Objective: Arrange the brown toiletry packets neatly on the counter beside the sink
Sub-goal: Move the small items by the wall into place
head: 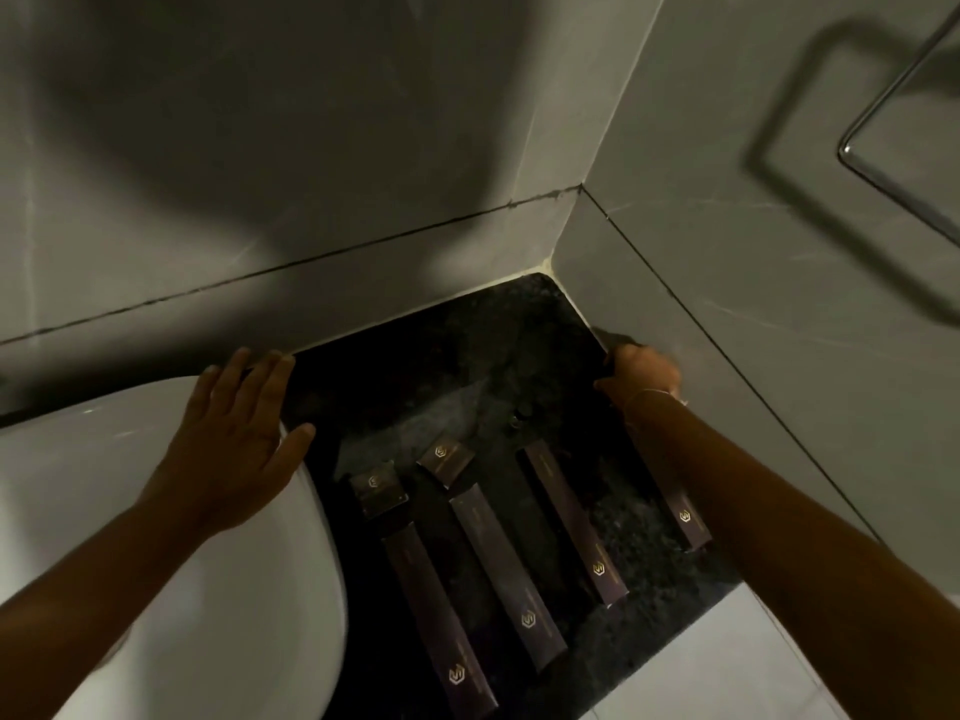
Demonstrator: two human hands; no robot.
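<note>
Several long brown packets with gold logos lie side by side on the dark counter (467, 356): one (436, 621) nearest the sink, one (506, 574) in the middle, one (571, 522) right of it, and one (683, 509) partly under my right forearm. Two short brown packets (376, 493) (447, 459) sit just beyond them. My left hand (234, 439) rests flat with fingers spread on the white sink (156, 563) rim, holding nothing. My right hand (641, 376) is curled against the right wall; whether it holds anything is hidden.
Grey tiled walls (311, 200) meet in a corner behind the counter. A chrome towel ring (883, 163) hangs on the right wall. Light floor tiles (753, 667) show past the counter's front edge.
</note>
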